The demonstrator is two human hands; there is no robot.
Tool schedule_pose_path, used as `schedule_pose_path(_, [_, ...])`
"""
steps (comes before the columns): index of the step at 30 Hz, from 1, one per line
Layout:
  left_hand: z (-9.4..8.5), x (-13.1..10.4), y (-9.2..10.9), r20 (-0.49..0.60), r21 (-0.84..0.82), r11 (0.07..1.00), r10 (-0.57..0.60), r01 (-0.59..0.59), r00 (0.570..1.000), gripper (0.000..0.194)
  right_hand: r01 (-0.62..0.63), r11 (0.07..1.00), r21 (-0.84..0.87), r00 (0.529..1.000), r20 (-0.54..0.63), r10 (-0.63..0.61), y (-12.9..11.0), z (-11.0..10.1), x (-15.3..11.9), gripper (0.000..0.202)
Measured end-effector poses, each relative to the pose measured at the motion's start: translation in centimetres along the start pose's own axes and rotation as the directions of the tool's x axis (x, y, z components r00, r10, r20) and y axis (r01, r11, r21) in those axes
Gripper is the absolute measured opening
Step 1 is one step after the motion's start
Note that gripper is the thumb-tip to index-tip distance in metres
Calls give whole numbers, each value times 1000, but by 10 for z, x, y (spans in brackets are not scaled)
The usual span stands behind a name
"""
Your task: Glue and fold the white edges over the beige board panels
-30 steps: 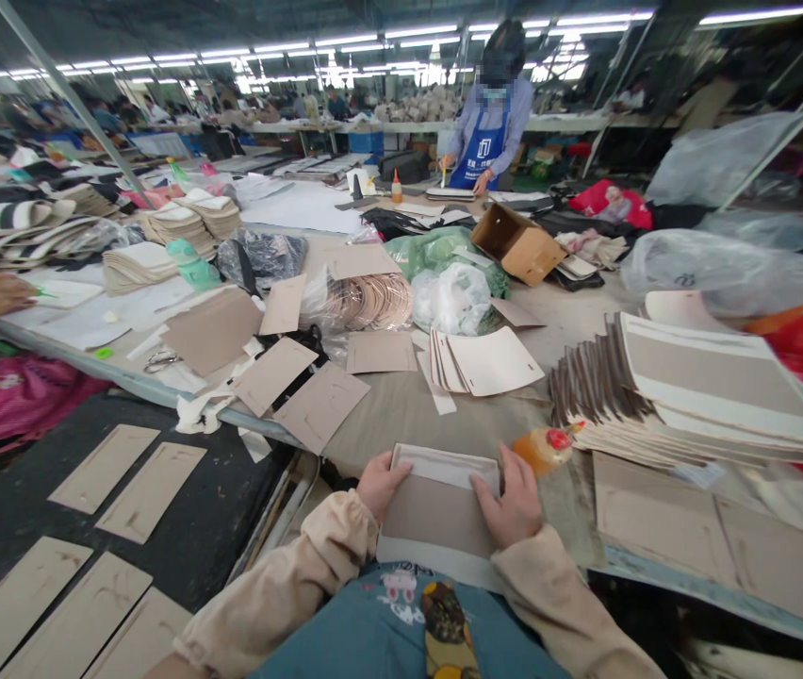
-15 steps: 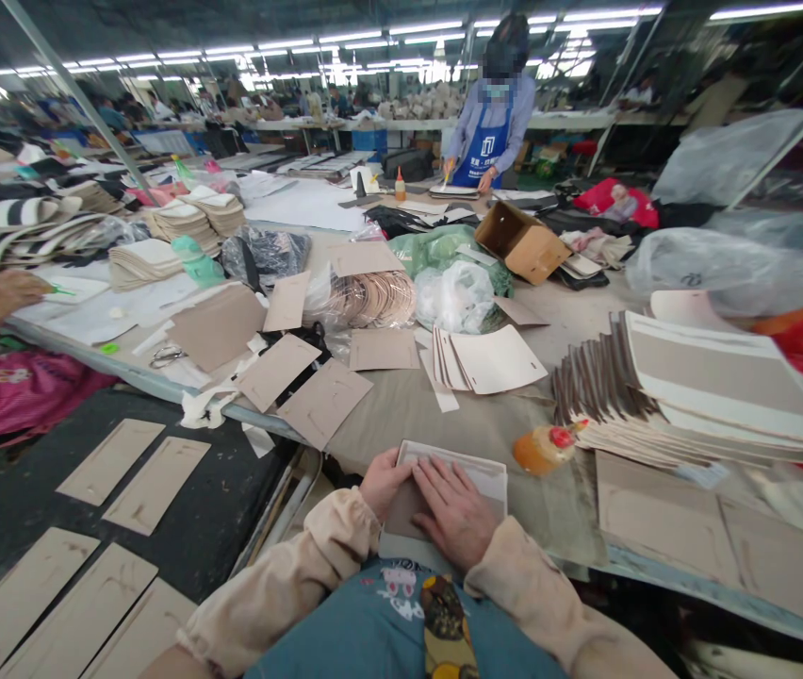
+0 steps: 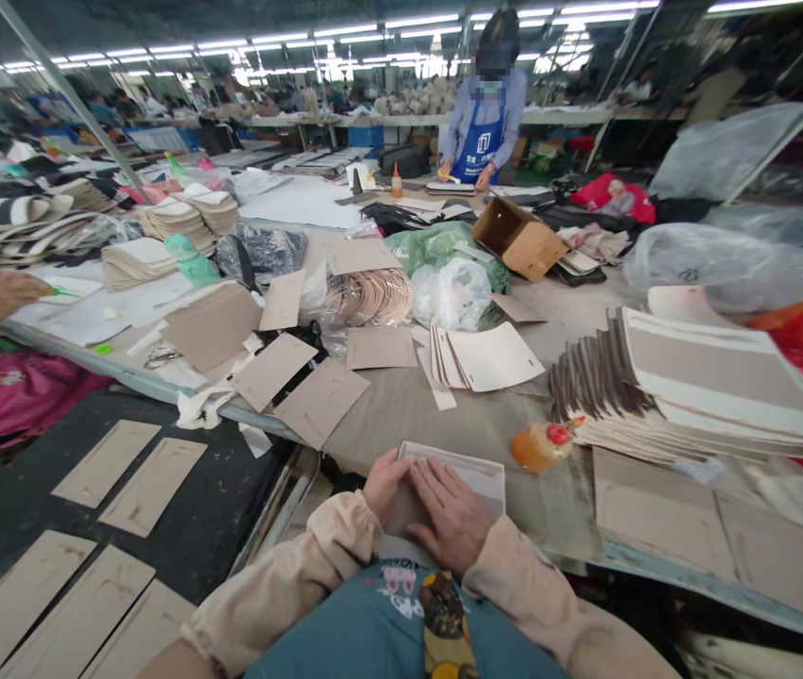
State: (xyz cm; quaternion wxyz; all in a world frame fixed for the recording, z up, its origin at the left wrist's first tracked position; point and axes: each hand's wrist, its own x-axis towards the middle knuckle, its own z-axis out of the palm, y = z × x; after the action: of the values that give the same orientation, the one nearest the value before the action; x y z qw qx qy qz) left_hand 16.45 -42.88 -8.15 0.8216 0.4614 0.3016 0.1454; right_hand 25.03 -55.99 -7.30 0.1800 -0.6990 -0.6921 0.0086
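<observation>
A taupe and white panel [image 3: 487,476] sits at the near edge of the desk [image 3: 479,424], against the wearer's teal apron [image 3: 366,637]. The left hand [image 3: 385,486] pinches its left edge, thumb on top; the right hand [image 3: 450,514] presses flat across it, fingers straight. Beyond the panel, bare cloth runs to some white pieces [image 3: 500,360]; an orange bottle [image 3: 537,450] and a broad stack [image 3: 727,368] crowd the right. Farther off, 1 co-worker [image 3: 484,132] stands beneath strip lights [image 3: 419,26].
</observation>
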Motion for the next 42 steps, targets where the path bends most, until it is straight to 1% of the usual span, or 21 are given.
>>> schedule_pose_path(6, [-3, 0, -3, -8, 31, 999, 31, -31, 999, 23, 24, 999, 32, 1000, 5, -24, -1, -2, 1, 75])
schedule_pose_path(9, [-3, 0, -3, 9, 24, 999, 48, -48, 999, 23, 40, 999, 30, 999, 5, -40, -1, -2, 1, 75])
schedule_pose_path(12, [-2, 0, -2, 3, 15, 999, 52, -52, 999, 22, 51, 998, 34, 999, -1, -51, -1, -2, 1, 74])
schedule_pose_path(17, [-1, 2, -2, -12, 23, 999, 41, -41, 999, 29, 27, 998, 49, 1000, -10, -26, 1, 2, 0, 75])
schedule_pose_path(19, [-1, 2, -2, -21, 39, 998, 41, -41, 999, 33, 30, 998, 63, 999, -35, -28, 2, 2, -1, 72])
schedule_pose_path(20, [-1, 1, -2, -24, 43, 998, 40, -39, 999, 35, 44, 996, 76, 997, -65, -39, 3, 2, -2, 69])
schedule_pose_path(22, [-1, 0, -1, -31, 35, 999, 33, -32, 999, 37, 68, 992, 107, 986, -162, -50, 4, 1, -5, 65])
schedule_pose_path(24, [-2, -1, -1, -44, 22, 1000, 23, -22, 999, 38, 45, 991, 127, 958, -288, -7, 7, -2, -11, 62])
schedule_pose_path(26, [-4, -2, -1, -68, 11, 1000, 13, -12, 998, 39, -64, 988, 141, 904, -411, 117, 12, -5, -17, 60])
schedule_pose_path(27, [-6, -2, -2, -81, 5, 1000, 8, -8, 997, 39, -143, 978, 150, 863, -465, 197, 16, -6, -20, 59])
schedule_pose_path(29, [-8, -3, -3, -97, -14, 1000, -5, 3, 995, 39, -304, 937, 174, 759, -550, 348, 26, -6, -27, 56])
schedule_pose_path(31, [-9, -3, -3, -101, -33, 999, -13, 10, 995, 39, -437, 875, 210, 654, -593, 469, 37, -5, -33, 58])
schedule_pose_path(32, [-10, -3, -3, -101, -39, 999, -15, 11, 995, 39, -477, 841, 256, 610, -592, 526, 42, -4, -35, 60])
schedule_pose_path(33, [-10, -3, -3, -101, -44, 999, -16, 12, 995, 39, -492, 803, 336, 574, -568, 589, 46, -3, -37, 62])
schedule_pose_path(34, [-9, -3, -3, -99, -49, 999, -19, 14, 995, 39, -486, 750, 449, 551, -509, 662, 50, -2, -38, 64])
schedule_pose_path(35, [-9, -3, -2, -96, -53, 998, -22, 17, 995, 39, -467, 670, 577, 534, -420, 734, 52, -1, -39, 66])
schedule_pose_path(37, [-8, -4, -1, -90, -58, 998, -28, 23, 996, 39, -414, 471, 779, 518, -224, 825, 54, -1, -39, 67])
schedule_pose_path(38, [-8, -4, 0, -89, -59, 998, -29, 24, 996, 39, -403, 396, 825, 518, -150, 842, 54, -1, -38, 65])
schedule_pose_path(39, [-8, -4, 0, -91, -58, 998, -27, 22, 996, 39, -410, 356, 840, 518, -107, 849, 54, -2, -38, 62])
schedule_pose_path(40, [-7, -5, 0, -94, -57, 998, -24, 19, 995, 38, -425, 346, 836, 518, -89, 851, 54, -3, -37, 59])
schedule_pose_path(42, [-7, -5, 1, -104, -55, 998, -15, 10, 994, 38, -463, 367, 807, 525, -85, 847, 54, -4, -36, 53])
